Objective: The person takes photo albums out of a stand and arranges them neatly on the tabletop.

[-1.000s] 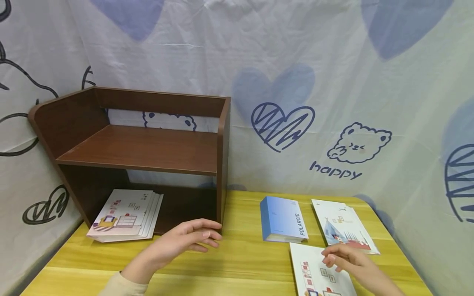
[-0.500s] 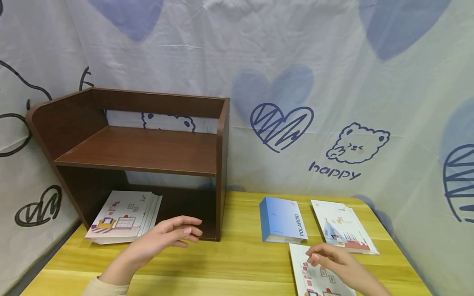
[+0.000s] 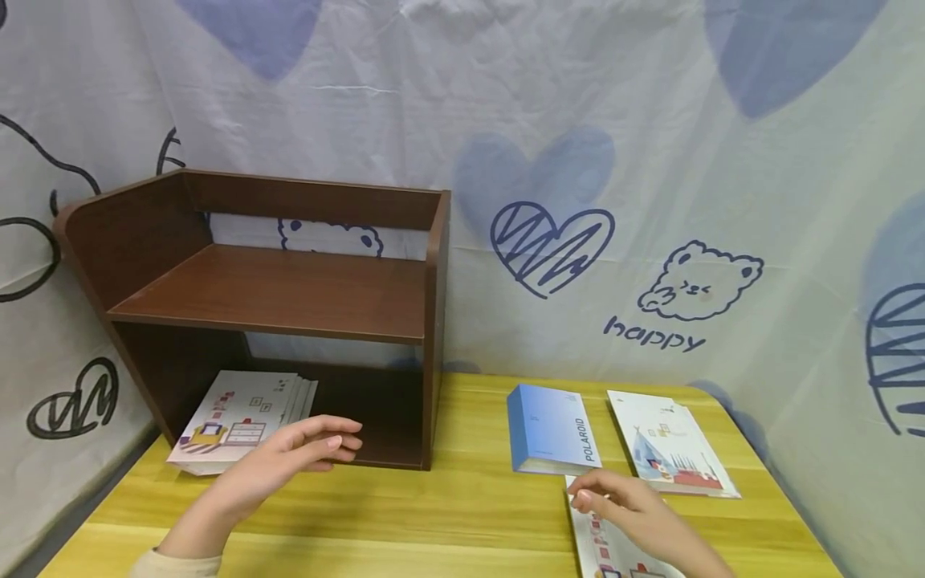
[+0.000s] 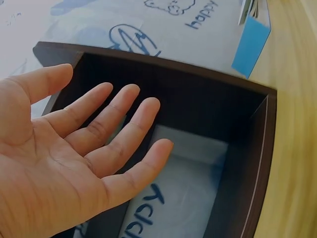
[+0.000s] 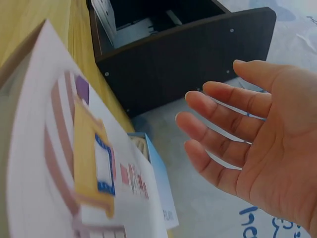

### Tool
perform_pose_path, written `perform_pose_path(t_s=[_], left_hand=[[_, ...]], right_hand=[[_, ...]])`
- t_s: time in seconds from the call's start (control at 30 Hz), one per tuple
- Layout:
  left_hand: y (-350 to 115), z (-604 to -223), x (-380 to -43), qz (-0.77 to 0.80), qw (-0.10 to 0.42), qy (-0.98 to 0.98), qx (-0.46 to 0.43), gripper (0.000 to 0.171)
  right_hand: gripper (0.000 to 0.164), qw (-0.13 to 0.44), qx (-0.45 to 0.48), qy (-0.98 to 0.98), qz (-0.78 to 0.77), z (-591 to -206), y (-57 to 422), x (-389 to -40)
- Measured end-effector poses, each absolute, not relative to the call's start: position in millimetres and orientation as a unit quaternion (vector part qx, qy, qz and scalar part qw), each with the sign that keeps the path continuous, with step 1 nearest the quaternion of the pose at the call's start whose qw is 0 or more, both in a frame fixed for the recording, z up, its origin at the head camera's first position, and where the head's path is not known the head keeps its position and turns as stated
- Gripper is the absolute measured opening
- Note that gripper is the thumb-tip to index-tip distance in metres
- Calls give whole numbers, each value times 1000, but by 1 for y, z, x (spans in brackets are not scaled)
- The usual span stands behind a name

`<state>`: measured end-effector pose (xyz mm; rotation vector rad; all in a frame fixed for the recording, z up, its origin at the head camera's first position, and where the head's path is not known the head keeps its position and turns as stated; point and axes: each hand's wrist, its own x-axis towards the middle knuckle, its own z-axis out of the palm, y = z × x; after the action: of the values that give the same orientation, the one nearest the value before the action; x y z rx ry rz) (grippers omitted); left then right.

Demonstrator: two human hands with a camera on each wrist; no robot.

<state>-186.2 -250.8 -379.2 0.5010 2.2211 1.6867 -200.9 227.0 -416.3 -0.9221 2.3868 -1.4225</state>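
Observation:
My left hand point(image 3: 278, 470) hovers with loosely spread fingers before the lower compartment of the brown shelf point(image 3: 433, 353), holding nothing. A pile of white illustrated books point(image 3: 249, 409) lies in that compartment at the left, partly behind the hand. Above a white illustrated book point(image 3: 603, 538) at the table's front right hangs my right hand point(image 3: 636, 514), fingers relaxed, gripping nothing; it hides part of the cover. Just beyond lies a blue POLAROID book point(image 3: 555, 425). In the left wrist view the palm point(image 4: 54, 173) faces the camera, fingers extended; the right palm point(image 5: 282, 134) shows likewise.
At the right rear of the yellow wooden table point(image 3: 462, 514) lies a small stack of white books point(image 3: 672, 441), the top one with a blue tent picture. The shelf's upper board point(image 3: 289, 289) bears nothing. A patterned cloth point(image 3: 535, 96) hangs behind the table.
My left hand has moved left, from near the shelf's right side toward the white books. My right hand has also shifted left over the nearest book. The books have stayed put.

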Motion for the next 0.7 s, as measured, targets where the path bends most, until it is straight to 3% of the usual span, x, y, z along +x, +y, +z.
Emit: perform_pose_path(t_s=[0.7], left_hand=[[-288,-373,-185,504,39,853,131,41]], right_hand=[[19,64,-364,825,-427,-414,176,-204]])
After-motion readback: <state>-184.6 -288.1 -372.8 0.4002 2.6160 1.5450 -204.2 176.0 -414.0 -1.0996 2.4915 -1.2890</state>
